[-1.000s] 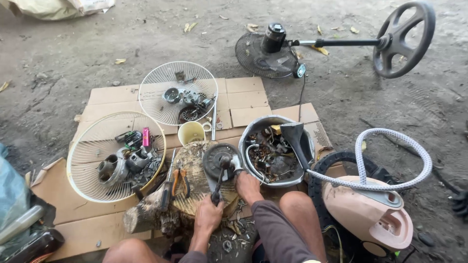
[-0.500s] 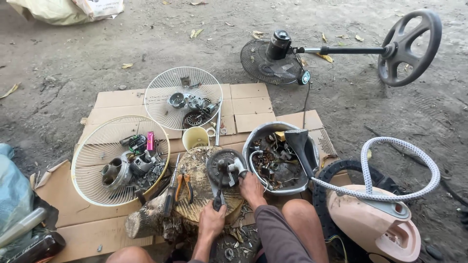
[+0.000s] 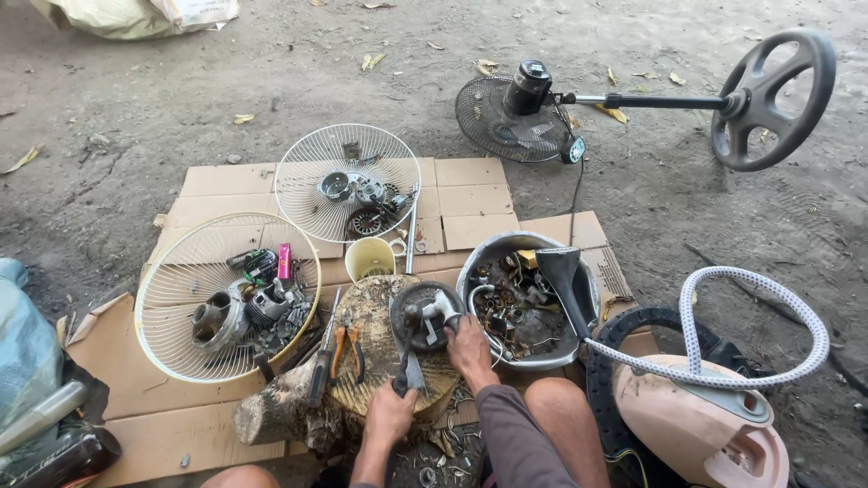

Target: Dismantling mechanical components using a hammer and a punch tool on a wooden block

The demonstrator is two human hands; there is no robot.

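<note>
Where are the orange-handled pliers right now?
In the head view, the orange-handled pliers lie on the wooden stump, left of the round motor part and just above the left hand, beside a dark-handled screwdriver.

Seen from above, my two bare forearms enter from the bottom centre of the frame and reach upward. My left hand [image 3: 391, 414] sits lower and further left, fingers curled shut into a fist, knuckles facing up, wrist straight. My right hand [image 3: 468, 342] is higher and just right of it, palm down, fingers bent and closed, thumb tucked toward the left. The two hands are near each other but apart. My right knee rises bare at lower right, and my left thigh shows at the bottom edge.
</note>
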